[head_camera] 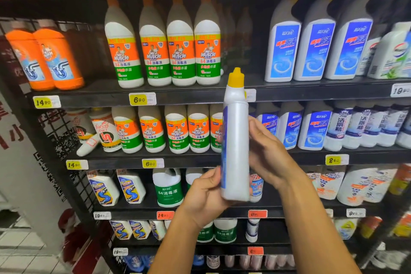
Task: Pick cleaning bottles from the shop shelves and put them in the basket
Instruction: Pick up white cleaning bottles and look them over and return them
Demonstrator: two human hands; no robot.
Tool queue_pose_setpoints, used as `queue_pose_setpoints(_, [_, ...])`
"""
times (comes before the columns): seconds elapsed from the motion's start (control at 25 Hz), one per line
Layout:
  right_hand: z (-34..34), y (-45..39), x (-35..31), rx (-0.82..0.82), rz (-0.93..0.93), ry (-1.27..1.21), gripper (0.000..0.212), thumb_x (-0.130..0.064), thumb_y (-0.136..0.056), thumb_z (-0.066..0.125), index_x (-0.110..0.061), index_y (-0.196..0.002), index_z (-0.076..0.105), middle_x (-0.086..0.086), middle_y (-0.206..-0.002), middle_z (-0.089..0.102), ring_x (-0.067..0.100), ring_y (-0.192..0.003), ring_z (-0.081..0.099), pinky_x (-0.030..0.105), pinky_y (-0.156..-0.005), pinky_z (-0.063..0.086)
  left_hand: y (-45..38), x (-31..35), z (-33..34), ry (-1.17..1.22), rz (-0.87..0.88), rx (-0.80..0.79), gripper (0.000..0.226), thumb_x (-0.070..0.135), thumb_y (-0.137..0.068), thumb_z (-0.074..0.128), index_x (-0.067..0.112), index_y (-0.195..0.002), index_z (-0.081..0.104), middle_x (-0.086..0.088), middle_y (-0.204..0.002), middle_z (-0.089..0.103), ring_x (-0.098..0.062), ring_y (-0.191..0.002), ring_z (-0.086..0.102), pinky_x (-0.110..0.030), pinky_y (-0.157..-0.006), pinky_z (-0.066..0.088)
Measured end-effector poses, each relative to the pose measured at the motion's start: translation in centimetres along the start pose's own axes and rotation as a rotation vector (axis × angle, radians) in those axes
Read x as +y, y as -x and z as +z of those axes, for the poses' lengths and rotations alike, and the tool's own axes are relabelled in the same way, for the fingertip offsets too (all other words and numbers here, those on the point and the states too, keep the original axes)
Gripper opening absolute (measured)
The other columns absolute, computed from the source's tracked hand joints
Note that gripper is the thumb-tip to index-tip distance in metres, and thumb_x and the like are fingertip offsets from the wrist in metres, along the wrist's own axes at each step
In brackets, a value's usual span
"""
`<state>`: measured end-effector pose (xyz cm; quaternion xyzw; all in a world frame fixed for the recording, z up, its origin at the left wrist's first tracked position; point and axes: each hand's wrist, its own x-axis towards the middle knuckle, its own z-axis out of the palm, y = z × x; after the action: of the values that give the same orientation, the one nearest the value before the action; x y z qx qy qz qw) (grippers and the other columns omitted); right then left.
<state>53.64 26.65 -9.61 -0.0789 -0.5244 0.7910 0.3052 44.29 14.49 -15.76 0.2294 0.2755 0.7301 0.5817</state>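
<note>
Between my two hands, in front of the black shop shelves [200, 93], stands a tall white plastic bottle with a yellow nozzle cap [235, 140], upright and seen edge-on, a strip of blue label showing along its left edge. It is off the shelf, held in mid-air.

Left hand [205, 193]: fingers curled round the lower left side of the bottle near its base, thumb up against the left edge. Grasping the bottle.

Right hand [265, 153]: against the bottle's right side at mid-height, higher than the left. Fingers lie across the far side, partly hidden by the body; they look bent round it, so I log this hand as gripping the bottle too.

Cap reaches up to the level of the shelf edge with the yellow 6.90 price tag [142, 99].

Behind, upper shelf: a row of white bottles with orange-and-green Mr Muscle labels [163, 55], two orange drain-cleaner bottles [44, 58] to their left, grey-white angled-neck bottles with blue labels [315, 49] to the right. Next shelf down carries more of the same labels. Below that, a white jug with a green label [168, 189] just left of my left hand.
</note>
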Motion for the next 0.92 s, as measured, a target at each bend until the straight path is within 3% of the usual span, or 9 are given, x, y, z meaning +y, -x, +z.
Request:
queue_pose_setpoints(0.12, [0.3, -0.3, -0.6, 0.063, -0.056, 0.128, 0.051, -0.037, -0.077, 0.069, -0.014, -0.123, 0.062, 0.0, -0.097, 0.075, 0.015, -0.084, 0.07, 0.031, -0.071, 0.056, -0.3, 0.1, -0.1, -0.033, -0.101, -0.015, 0.051, 0.023, -0.09, 0.048, -0.01, -0.129, 0.053, -0.034, -0.115, 0.064, -0.04, -0.088, 0.069, -0.041, -0.072, 0.058])
queue_pose_setpoints(0.2, [0.5, -0.1, -1.1, 0.137, -0.132, 0.254, 0.052, -0.038, -0.07, 0.076, -0.017, -0.117, 0.063, -0.003, -0.093, 0.077, 0.012, -0.08, 0.074, 0.026, -0.06, 0.056, -0.7, 0.1, -0.4, -0.089, -0.119, 0.052, 0.05, 0.022, -0.089, 0.041, -0.004, -0.13, 0.054, -0.034, -0.122, 0.062, -0.043, -0.098, 0.069, -0.041, -0.071, 0.06])
queue_pose_setpoints(0.4, [1.1, 0.0, -0.6, 0.265, -0.224, 0.35, 0.059, -0.041, -0.058, 0.086, -0.026, -0.11, 0.063, -0.006, -0.097, 0.075, 0.016, -0.082, 0.076, 0.025, -0.062, 0.058, -1.4, -0.6, -0.5, 0.0, -0.15, 0.178, 0.053, 0.025, -0.081, 0.045, -0.004, -0.123, 0.06, -0.032, -0.116, 0.066, -0.048, -0.092, 0.068, -0.041, -0.06, 0.059])
queue_pose_setpoints(0.6, [0.0, -0.4, -0.5, 0.108, -0.139, 0.12, 0.049, -0.033, -0.074, 0.073, -0.016, -0.119, 0.064, 0.001, -0.101, 0.076, 0.015, -0.087, 0.072, 0.028, -0.069, 0.057, -0.8, 0.3, -0.9, -0.003, -0.122, 0.008, 0.049, 0.027, -0.091, 0.039, -0.002, -0.113, 0.071, -0.031, -0.113, 0.067, -0.036, -0.086, 0.07, -0.038, -0.07, 0.057])
queue_pose_setpoints(0.68, [-0.3, -0.6, -0.3, 0.065, -0.11, 0.015, 0.044, -0.031, -0.082, 0.064, -0.011, -0.121, 0.064, 0.003, -0.103, 0.073, 0.017, -0.091, 0.068, 0.029, -0.074, 0.057, -0.4, 0.5, -0.4, -0.025, -0.068, -0.014, 0.05, 0.036, -0.095, 0.041, 0.0, -0.11, 0.073, -0.028, -0.106, 0.069, -0.039, -0.09, 0.07, -0.045, -0.074, 0.058])
queue_pose_setpoints(0.76, [-0.6, -0.8, -0.7, 0.062, -0.134, 0.011, 0.036, -0.029, -0.089, 0.058, -0.013, -0.12, 0.065, 0.002, -0.104, 0.073, 0.014, -0.092, 0.069, 0.027, -0.073, 0.057, -0.5, 1.0, 0.2, -0.062, 0.08, 0.034, 0.038, 0.036, -0.086, 0.059, 0.007, -0.103, 0.077, -0.022, -0.102, 0.073, -0.038, -0.09, 0.072, -0.047, -0.073, 0.06])
queue_pose_setpoints(0.84, [-0.8, -0.8, -1.1, 0.094, -0.165, 0.09, 0.031, -0.034, -0.091, 0.057, -0.02, -0.116, 0.069, -0.002, -0.104, 0.075, 0.01, -0.092, 0.071, 0.023, -0.069, 0.056, -0.6, 1.5, 0.8, -0.224, 0.269, 0.173, 0.03, 0.029, -0.079, 0.073, 0.012, -0.104, 0.075, -0.013, -0.108, 0.074, -0.027, -0.091, 0.073, -0.04, -0.068, 0.06])
queue_pose_setpoints(0.92, [-0.6, -0.9, -0.9, 0.137, -0.15, 0.181, 0.032, -0.045, -0.087, 0.058, -0.022, -0.106, 0.071, -0.002, -0.102, 0.077, 0.011, -0.092, 0.073, 0.022, -0.066, 0.056, -0.6, 1.4, 1.2, -0.435, 0.449, 0.316, 0.035, 0.03, -0.076, 0.073, 0.015, -0.107, 0.067, -0.005, -0.104, 0.074, -0.018, -0.088, 0.073, -0.029, -0.064, 0.058])
